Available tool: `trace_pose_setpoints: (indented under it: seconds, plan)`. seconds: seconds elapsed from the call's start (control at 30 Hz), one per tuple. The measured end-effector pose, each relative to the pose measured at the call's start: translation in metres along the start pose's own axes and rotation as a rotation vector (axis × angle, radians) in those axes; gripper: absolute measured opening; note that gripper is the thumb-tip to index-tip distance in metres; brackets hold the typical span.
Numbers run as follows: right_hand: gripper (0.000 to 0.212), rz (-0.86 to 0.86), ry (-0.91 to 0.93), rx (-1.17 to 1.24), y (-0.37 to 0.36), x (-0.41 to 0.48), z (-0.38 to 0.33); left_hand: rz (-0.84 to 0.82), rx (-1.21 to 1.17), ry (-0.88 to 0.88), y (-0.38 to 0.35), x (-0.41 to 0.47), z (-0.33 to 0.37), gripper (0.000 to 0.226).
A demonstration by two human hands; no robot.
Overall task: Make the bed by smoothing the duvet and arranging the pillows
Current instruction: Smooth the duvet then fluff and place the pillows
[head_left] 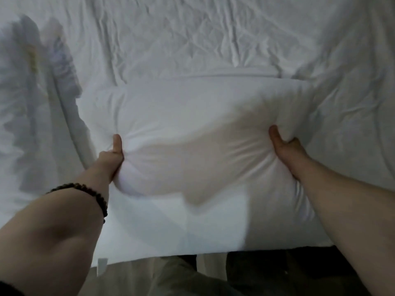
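Observation:
A plump white pillow (192, 124) fills the middle of the view, held over the bed. My left hand (112, 158) grips its left end, thumb pressed into the top and fingers hidden underneath. My right hand (285, 149) grips its right end the same way, bunching the fabric. The wrinkled white sheet or duvet (181, 39) spreads beyond the pillow toward the far side. The picture is blurred by motion.
A frilled, patterned pillow or cover (36, 99) lies at the left, blurred. The near edge of the bed (192, 251) runs across the bottom, with dark floor and my legs below it. A bead bracelet (94, 195) circles my left wrist.

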State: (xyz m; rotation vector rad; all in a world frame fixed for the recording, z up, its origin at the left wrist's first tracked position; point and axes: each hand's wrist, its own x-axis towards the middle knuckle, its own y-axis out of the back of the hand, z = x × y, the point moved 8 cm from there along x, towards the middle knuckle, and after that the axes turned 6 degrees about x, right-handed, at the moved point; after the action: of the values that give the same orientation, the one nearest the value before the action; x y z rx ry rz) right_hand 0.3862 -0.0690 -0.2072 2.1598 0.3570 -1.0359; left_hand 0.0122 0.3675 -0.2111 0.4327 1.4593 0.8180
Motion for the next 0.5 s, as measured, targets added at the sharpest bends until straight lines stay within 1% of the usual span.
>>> trace_pose_setpoints:
  seconds: [0.07,0.1,0.17,0.2,0.23,0.33,0.37,0.43,0.5]
  plan:
    - [0.141,0.021,0.030,0.020,-0.007,0.009,0.000,-0.034,0.036,-0.009,-0.011,0.006,0.004,0.127]
    - [0.138,0.014,0.057,0.030,-0.010,0.013,-0.001,-0.044,0.055,-0.020,-0.012,0.008,0.005,0.126]
    - [0.121,-0.011,0.092,0.044,-0.014,0.017,-0.004,-0.053,0.078,-0.010,-0.013,0.014,0.005,0.125]
    - [0.115,-0.016,0.103,0.054,-0.014,0.019,-0.005,-0.058,0.071,-0.013,-0.013,0.017,0.004,0.125]
    - [0.113,-0.020,0.120,0.068,-0.013,0.021,-0.004,-0.062,0.051,-0.014,-0.013,0.017,0.003,0.124]
    - [0.122,-0.028,0.136,0.115,-0.012,0.022,-0.005,-0.087,-0.053,-0.029,-0.012,0.021,-0.002,0.125]
    - [0.120,-0.045,0.131,0.139,-0.012,0.023,-0.006,-0.087,-0.077,-0.028,-0.011,0.020,-0.003,0.126]
    - [0.115,-0.080,0.107,0.195,-0.010,0.021,-0.008,-0.099,-0.122,-0.021,-0.005,0.010,-0.007,0.115]
    - [0.120,-0.117,0.087,0.253,-0.007,0.017,-0.013,-0.184,-0.244,0.008,-0.002,-0.010,-0.003,0.101]
